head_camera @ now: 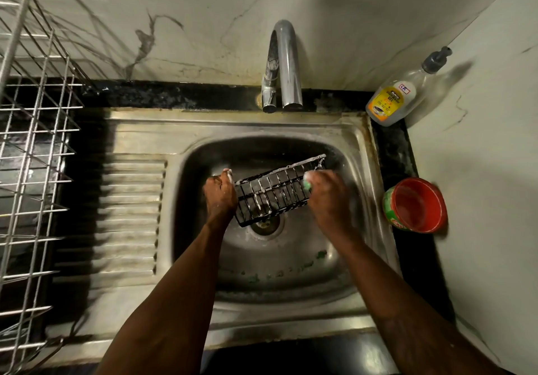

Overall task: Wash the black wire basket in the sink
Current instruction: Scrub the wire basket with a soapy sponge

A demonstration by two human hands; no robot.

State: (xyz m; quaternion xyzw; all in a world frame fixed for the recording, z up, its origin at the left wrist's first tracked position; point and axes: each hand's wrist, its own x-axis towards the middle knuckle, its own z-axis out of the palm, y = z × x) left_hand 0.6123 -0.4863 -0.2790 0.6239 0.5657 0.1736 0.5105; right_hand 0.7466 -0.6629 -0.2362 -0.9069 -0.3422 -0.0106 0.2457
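Note:
The black wire basket [272, 192], streaked with white soap foam, is held tilted above the drain of the steel sink [291, 275]. My left hand [219, 197] grips its left end, fingers curled round the wire rim. My right hand [327, 195] holds a green scrub pad [307, 183] and presses it against the basket's right side. Most of the pad is hidden under my fingers.
The chrome tap [283, 66] arches over the sink's back edge; no water shows. A dishwash gel bottle [398, 95] and a red tub [416, 205] stand at the right. A wire dish rack [32, 153] stands left of the ribbed drainboard [131, 217]. Green scraps lie in the basin.

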